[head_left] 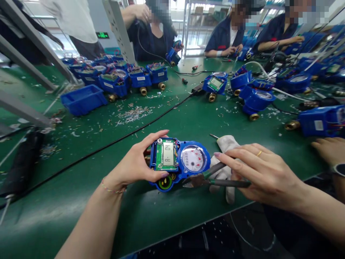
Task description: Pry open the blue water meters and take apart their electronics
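Steadying the blue meter (193,159) on the green table (140,223), the left hand (134,160) clasps its display end while the right hand (265,169) grips cutters (195,181) beside it, apparently needing careful aim around the circuit board (159,157), whose screen (168,154) reads "04" and seemingly "A-", no brand legible.

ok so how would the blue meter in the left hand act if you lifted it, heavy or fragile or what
The blue meter is likely stiff, as its housing looks rigid. It may be heavy for its size, given the brass fitting at its side. The exposed circuit board and thin wires look fragile, so a grip on the housing seems safer.
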`<state>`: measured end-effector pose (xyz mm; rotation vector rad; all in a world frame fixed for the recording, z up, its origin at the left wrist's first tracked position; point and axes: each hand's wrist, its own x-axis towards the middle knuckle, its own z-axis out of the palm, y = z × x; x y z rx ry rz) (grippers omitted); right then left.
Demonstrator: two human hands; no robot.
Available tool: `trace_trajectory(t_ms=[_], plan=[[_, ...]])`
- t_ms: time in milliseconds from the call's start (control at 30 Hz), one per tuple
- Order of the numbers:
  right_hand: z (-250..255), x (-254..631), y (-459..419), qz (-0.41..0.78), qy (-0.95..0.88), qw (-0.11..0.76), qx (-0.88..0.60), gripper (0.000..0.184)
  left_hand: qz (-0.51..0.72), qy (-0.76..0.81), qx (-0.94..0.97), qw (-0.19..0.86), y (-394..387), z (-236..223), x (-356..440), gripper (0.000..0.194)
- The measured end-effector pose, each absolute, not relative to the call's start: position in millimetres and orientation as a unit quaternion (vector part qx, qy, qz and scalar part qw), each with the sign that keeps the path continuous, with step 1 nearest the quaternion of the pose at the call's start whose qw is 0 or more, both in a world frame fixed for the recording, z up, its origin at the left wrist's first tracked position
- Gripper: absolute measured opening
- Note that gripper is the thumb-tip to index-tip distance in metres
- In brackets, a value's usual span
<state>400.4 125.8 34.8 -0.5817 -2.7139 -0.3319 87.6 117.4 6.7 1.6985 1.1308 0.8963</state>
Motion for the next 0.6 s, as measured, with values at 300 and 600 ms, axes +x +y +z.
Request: trace_trajectory(t_ms=[300,600], plan=[[57.9,377.3,142.1,-0.19,-0.964,0.13,-0.134,0.042,0.387,0.443,0.676,0.444,117.5,-4.4,82.7,0.087],[82.3,362.6,153.5,-0.156,-0.981,0.073,-0.091,0.042,0.396,0.455,0.655,0.456,114.4,-5.6,82.8,0.088]])
